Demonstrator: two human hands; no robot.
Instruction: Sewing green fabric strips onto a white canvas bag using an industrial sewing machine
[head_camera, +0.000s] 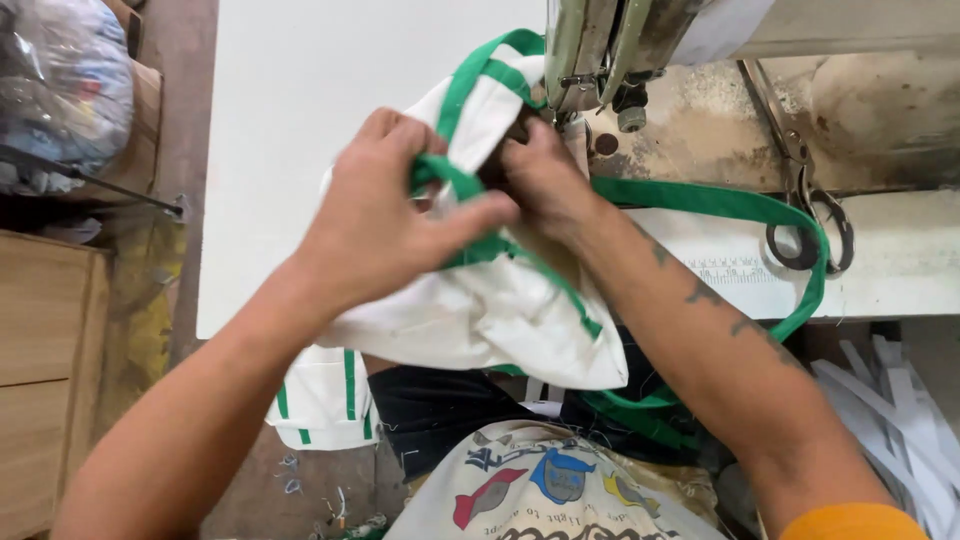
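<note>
Centrally, left hand (375, 215) is pinching green strap (455, 180) on white bag (480, 310); right hand (545, 180) is gripping fabric under sewing machine (600, 50), fingertips hidden.

White work table (300, 120), wooden drawers (45, 370) at left, worn brown floor (180, 60), plastic-wrapped bundle (60, 80) above.

Both forearms are bare from the wrists up. The left hand (375, 215) wears no glove, ring or watch, and neither does the right hand (545, 180). Dark tattoo marks (705, 295) run along the right forearm, well behind that hand. Further up the same arm shows the edge of an orange sleeve (850, 522). Below both hands, a pale garment with a colourful cartoon print (545, 490) covers the lap, beneath dark cloth.
</note>
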